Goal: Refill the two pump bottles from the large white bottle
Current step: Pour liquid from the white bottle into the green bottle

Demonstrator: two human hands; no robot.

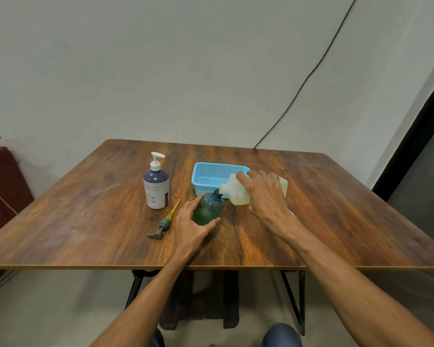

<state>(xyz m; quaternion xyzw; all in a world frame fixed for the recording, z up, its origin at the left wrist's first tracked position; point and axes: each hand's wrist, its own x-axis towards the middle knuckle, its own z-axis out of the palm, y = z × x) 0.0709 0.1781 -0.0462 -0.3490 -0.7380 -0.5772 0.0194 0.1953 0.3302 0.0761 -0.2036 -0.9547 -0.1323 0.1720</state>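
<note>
The right hand (pixel 266 196) is gripping the large white bottle (pixel 236 192) with its fingers curled over the body. It is tipping the bottle nearly onto its side just in front of the blue basket (pixel 218 175), the mouth pointing away from the basket's right end. The left hand (pixel 191 226) is steadying the green bottle (pixel 208 209), fingers and thumb curved around its lower body. This bottle is standing upright on the table (pixel 85 221), just in front of the basket's near wall. The white bottle's mouth is meeting the green bottle's open neck. Whether liquid is running cannot be told, though the green bottle appears partly full.

The green bottle's pump (pixel 164 222) is lying on the table to the left of the basket and nearer the person, its yellow tube pointing back toward the basket. The purple-and-white bottle (pixel 156 189) is standing to the left of the basket with its white pump head in place.

Progress, as a judgement: the first refill is under way. Still to do are finishing this pour, refitting the loose pump, then uncapping, filling and closing the purple-and-white bottle, so less than half of the task seems done.
</note>
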